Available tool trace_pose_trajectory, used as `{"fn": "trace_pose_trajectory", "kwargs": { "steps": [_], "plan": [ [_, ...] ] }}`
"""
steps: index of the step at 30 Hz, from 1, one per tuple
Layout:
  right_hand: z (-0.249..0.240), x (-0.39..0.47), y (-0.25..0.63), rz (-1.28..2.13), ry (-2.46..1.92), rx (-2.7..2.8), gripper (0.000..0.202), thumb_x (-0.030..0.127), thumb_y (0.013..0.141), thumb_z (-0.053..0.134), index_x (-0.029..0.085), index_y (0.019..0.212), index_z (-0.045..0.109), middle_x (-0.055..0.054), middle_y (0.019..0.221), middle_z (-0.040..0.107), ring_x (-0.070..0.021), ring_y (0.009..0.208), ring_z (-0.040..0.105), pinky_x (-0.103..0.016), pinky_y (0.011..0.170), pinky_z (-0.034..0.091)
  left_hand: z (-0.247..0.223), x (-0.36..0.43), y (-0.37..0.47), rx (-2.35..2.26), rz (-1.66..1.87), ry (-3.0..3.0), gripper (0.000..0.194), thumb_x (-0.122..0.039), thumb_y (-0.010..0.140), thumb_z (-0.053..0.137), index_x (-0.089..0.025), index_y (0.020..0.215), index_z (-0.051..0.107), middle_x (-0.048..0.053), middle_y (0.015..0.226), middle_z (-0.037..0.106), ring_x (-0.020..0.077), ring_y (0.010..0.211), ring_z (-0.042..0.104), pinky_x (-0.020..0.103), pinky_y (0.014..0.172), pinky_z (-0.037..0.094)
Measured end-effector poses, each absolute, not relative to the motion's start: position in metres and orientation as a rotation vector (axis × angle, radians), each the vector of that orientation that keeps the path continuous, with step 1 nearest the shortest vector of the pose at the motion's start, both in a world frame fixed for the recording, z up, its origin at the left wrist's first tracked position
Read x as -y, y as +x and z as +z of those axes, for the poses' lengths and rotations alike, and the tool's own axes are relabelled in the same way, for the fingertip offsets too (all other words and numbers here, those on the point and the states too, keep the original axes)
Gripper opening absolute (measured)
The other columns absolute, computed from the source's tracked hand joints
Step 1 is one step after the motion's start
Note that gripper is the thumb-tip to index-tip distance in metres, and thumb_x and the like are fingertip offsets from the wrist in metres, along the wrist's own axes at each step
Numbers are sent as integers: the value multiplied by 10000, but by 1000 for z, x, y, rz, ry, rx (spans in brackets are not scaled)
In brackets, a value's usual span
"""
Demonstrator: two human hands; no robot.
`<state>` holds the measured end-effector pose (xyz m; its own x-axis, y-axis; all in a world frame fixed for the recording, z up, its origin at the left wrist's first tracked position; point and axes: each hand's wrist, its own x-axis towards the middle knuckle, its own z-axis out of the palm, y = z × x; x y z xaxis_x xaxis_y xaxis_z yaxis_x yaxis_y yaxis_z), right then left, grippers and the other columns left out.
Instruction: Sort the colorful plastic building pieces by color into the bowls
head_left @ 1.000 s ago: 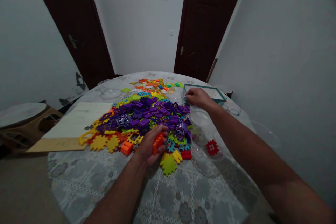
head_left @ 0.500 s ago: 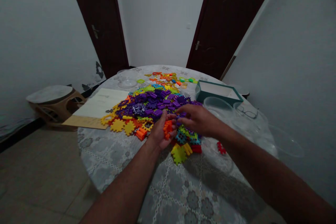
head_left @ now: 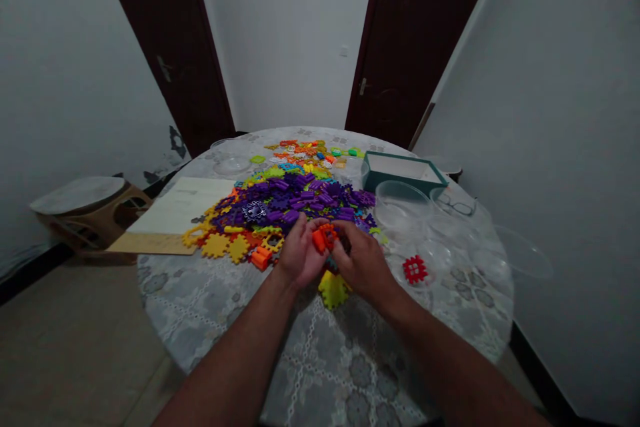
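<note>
Orange plastic building pieces [head_left: 321, 239] sit between my two hands, just in front of a heap of gear-edged pieces [head_left: 300, 200], mostly purple. My left hand [head_left: 300, 259] is cupped under the orange pieces, palm up, with the thumb raised. My right hand [head_left: 364, 259] comes from the right, its fingertips closed on the same orange pieces. A yellow-green gear-shaped piece [head_left: 334, 291] lies below the hands on the patterned cloth. A red square toothed piece [head_left: 415, 269] rests in a clear dish to the right.
A teal-edged box [head_left: 404, 177] and clear plastic bowls [head_left: 403, 203] stand on the right, with eyeglasses [head_left: 457, 207]. White paper [head_left: 183, 207] overlaps the round table's [head_left: 215, 320] left side. A stool [head_left: 85, 210] stands at left.
My right hand has moved down and left from above the heap to the orange pieces in my left hand. The red piece now shows fully. The camera view has shifted slightly.
</note>
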<state>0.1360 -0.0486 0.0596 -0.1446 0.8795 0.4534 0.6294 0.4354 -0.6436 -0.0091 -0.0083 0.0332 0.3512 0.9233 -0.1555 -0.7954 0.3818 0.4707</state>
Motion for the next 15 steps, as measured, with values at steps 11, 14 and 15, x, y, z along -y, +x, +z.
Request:
{"fn": "trace_pose_trajectory", "kwargs": {
  "steps": [11,14,15],
  "plan": [
    [49,50,130,304,-1128,1987,429,144,946,615,226,1367,605,-132,1290,684,-270,1219,652,-446,1076,545,43,16,-12,-390,1019,449,406,-390,939,580,-121,1222,696,155,1035,762,314,994,759,473,901,614],
    [42,52,125,180,-1243,1998,450,134,928,601,201,1372,569,-158,1278,642,-293,1194,636,-450,1017,571,44,18,-12,-413,1008,490,472,-443,957,601,-125,1297,678,150,1053,764,315,1027,759,463,916,613],
    [41,53,123,143,-1283,2010,455,133,925,592,186,1375,557,-166,1273,633,-298,1179,634,-446,992,580,45,19,-12,-424,1011,511,487,-458,961,608,-132,1317,672,146,1059,764,311,1041,757,460,924,613]
  ]
}}
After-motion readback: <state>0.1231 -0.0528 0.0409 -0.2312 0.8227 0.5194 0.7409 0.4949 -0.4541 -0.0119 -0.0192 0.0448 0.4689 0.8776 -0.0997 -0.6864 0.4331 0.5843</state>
